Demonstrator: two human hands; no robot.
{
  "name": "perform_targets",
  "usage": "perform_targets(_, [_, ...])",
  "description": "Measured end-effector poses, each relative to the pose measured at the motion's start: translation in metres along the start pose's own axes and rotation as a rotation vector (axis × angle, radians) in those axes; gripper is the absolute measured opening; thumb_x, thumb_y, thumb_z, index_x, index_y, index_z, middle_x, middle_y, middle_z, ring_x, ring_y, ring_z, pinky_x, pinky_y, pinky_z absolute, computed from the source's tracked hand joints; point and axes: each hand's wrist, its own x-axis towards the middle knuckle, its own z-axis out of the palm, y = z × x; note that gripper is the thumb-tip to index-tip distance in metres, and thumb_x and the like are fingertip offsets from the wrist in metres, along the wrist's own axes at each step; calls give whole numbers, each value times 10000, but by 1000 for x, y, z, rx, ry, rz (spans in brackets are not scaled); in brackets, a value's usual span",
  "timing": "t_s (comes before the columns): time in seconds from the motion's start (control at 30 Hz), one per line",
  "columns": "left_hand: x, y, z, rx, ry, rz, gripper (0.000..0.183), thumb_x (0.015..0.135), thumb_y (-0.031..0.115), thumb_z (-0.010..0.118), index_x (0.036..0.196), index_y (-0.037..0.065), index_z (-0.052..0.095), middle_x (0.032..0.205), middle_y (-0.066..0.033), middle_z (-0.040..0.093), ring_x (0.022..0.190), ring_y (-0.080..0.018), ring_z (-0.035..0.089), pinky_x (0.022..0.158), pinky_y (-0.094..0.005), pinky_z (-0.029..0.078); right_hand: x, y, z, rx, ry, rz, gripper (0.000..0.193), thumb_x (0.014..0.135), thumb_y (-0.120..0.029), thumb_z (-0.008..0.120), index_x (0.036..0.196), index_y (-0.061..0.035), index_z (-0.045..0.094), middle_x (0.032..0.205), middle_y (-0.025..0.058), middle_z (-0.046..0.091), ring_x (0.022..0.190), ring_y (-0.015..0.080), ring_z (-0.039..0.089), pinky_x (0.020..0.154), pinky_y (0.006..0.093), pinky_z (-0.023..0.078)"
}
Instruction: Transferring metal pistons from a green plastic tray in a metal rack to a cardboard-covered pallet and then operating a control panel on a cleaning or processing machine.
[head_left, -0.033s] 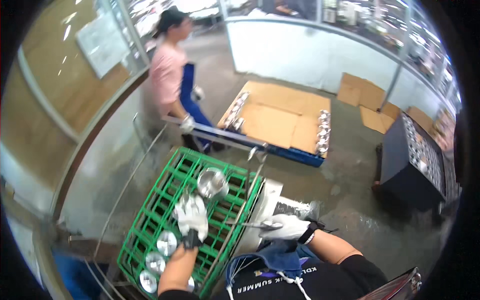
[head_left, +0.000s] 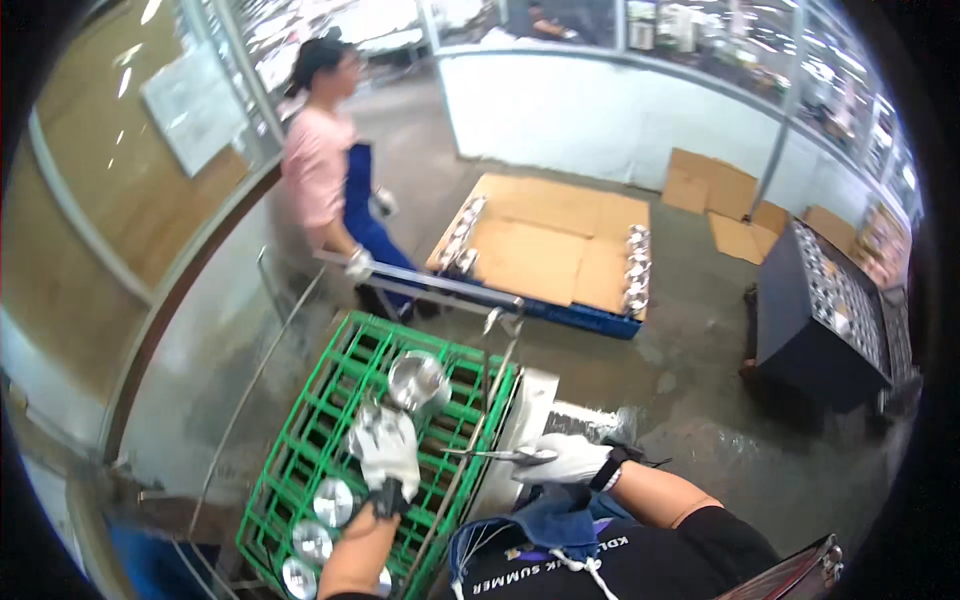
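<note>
My left hand (head_left: 387,447), in a white glove, reaches over a green crate-like rack (head_left: 318,375). Its fingers curl around a shiny bit that I cannot make out. Just beyond the fingertips sits a round, hollow metal part (head_left: 418,381), silver and cup-shaped. My right hand (head_left: 566,460), also gloved, is closed around a slim metal tool (head_left: 484,454) whose thin end points left over the rack's right side. Several more silver round parts (head_left: 333,502) rest along the rack's near left side, some partly behind my left forearm.
A metal rail (head_left: 425,280) runs along the rack's far side, where a co-worker in pink (head_left: 318,165) holds it with a gloved hand. Beyond lies a blue pallet (head_left: 590,318) with cardboard and rows of metal parts. A dark bin (head_left: 815,345) full of parts stands right on wet floor.
The whole view has shifted slightly, so the rack sits a little lower. Both my hands keep nearly the same places beside the rack and parts.
</note>
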Motion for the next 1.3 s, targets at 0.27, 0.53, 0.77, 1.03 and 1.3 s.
perform_targets(0.27, [-36,55,29,177,133,297,198,789,131,608,975,67,583,929,-136,662,1006,-361,621,566,-429,555,12,-32,-12,-43,-84,-19,313,877,-407,554,827,-98,565,654,57,578,603,210,591,586,392,485])
perform_targets(0.53, [-37,-56,10,-178,61,-2,235,694,160,679,889,75,580,710,-68,624,738,-280,638,588,-420,532,1,-37,-35,-216,-252,-89,358,936,-422,506,1022,-105,648,903,165,670,774,319,648,718,408,520])
perform_targets(0.77, [-148,-136,102,-282,-718,-855,708,656,433,804,1168,15,550,1073,-215,644,1022,-407,630,879,-460,509,14,-29,-16,-326,-349,-249,394,884,-425,572,1101,-110,668,922,176,690,826,333,664,736,412,527])
perform_targets(1.03, [-165,-103,128,-361,-920,-1028,1277,548,449,872,1512,12,157,1461,-251,355,1370,-381,354,1129,-440,320,8,-78,-18,-383,-374,-25,383,862,-444,576,890,-64,611,847,132,674,798,299,651,698,385,501])
perform_targets(1.3, [-171,-82,129,-193,-605,-956,1075,623,459,814,1459,8,309,1468,-254,375,1351,-445,367,1158,-495,271,20,-67,2,-198,-378,54,369,879,-444,605,927,-80,644,676,58,615,588,174,613,565,332,497])
